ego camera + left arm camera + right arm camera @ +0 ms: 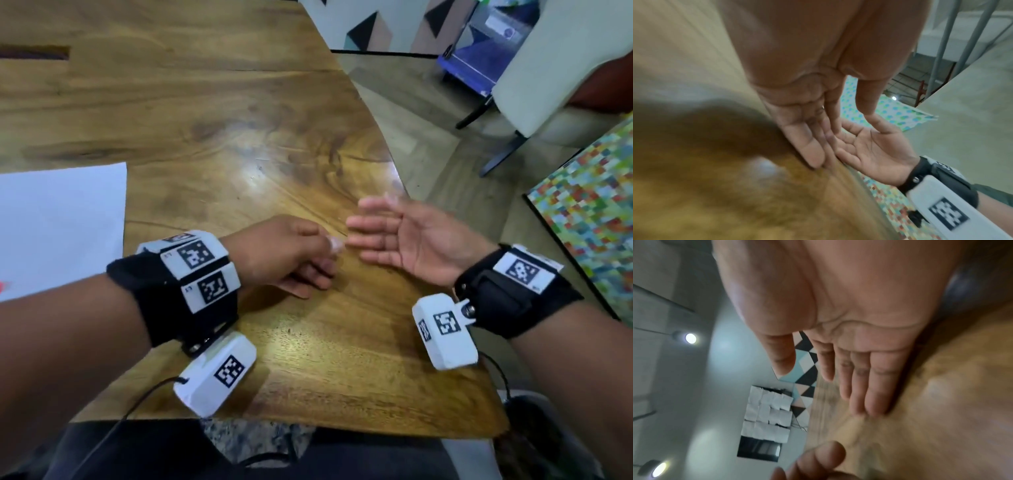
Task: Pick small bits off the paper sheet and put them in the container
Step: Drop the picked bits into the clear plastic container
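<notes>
The left hand (pixel 291 253) lies low over the wooden table (pixel 212 123), its fingertips (pixel 334 245) drawn together toward the other palm. In the head view something pale shows at those tips, but whether it is a nail or a picked-up bit I cannot tell, so I cannot tell what, if anything, this hand grasps. In its own wrist view the fingers (pixel 807 146) look fairly straight and pressed side by side against the wood, which only adds to the doubt.

The right hand (pixel 404 236) waits just beside it, palm up and slack, fingers spread and holding nothing, with its little-finger edge near the table's right rim.

The paper sheet (pixel 58 226) sits well apart at the far left, white, with a red mark at its lower edge; no loose bits show on the visible part. The container is not in view in any picture.

As a judgement, the step in hand seems to be passing or gathering a bit into the cupped right palm (a detour, since the container is the real goal). To do it well, keep the pinch low and close over the palm before letting go, then carry the palm level.
</notes>
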Motion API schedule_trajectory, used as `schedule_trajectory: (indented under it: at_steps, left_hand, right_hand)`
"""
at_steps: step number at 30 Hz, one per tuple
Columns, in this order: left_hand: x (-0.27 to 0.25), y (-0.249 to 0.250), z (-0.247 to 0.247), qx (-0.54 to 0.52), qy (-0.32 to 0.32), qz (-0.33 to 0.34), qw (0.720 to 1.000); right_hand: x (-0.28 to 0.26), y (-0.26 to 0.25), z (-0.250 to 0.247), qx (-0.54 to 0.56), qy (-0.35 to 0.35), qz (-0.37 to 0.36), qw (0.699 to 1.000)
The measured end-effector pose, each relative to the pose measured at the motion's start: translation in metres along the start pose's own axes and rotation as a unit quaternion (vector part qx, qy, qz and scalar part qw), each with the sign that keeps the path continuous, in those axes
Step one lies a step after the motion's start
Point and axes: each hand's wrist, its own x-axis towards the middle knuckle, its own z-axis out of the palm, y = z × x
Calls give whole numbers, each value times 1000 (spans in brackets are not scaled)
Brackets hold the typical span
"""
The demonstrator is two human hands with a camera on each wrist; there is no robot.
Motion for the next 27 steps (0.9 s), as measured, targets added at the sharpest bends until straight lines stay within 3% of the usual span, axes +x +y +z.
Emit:
schedule_trajectory:
  at_steps: [1, 3, 5, 7, 9, 11, 14, 16, 18, 20, 23, 25, 27]
  left_hand:
    - [0, 3, 5, -6, -12, 7, 1000]
    - [-4, -1, 23, -10, -103, -22, 994]
    - [-7, -12, 46, 3, -196, -65, 979]
    - [-2, -20, 60, 3, -220, -70, 973]
    - [10, -18, 60, -30, -186, -42, 981]
    - [25, -6, 53, -93, -100, 1, 991]
    - [35, 17, 36, -95, 34, 89, 991]
    - [29, 25, 27, -61, 62, 136, 987]
    - [17, 24, 23, -38, 30, 138, 989]
    - [4, 16, 30, 1, -89, 105, 991]
    - [-4, 0, 62, 65, -249, 24, 966]
    - [1, -8, 84, 89, -279, 3, 956]
    - [18, -9, 93, 84, -262, -8, 961]
  right_hand:
    - [-1, -6, -3, 5, 29, -37, 999]
    - [-14, -15, -8, 32, 36, -73, 996]
    - [-36, -14, -12, 70, -45, -59, 995]
    - [-61, -1, -10, 87, -155, -5, 984]
    - [-81, 21, -7, 74, -224, 72, 969]
    - [-91, 42, -6, 23, -247, 156, 956]
    - [-84, 52, -9, -50, -211, 255, 942]
    - [-66, 41, -17, -62, -176, 277, 943]
    - [-42, 22, -22, -76, -156, 269, 947]
    - [-16, 4, -20, -82, -138, 247, 956]
    - [13, -21, -18, -112, -73, 162, 978]
    - [19, -38, -22, -126, -15, 75, 989]
    - [10, -53, -27, -108, 10, 26, 994]
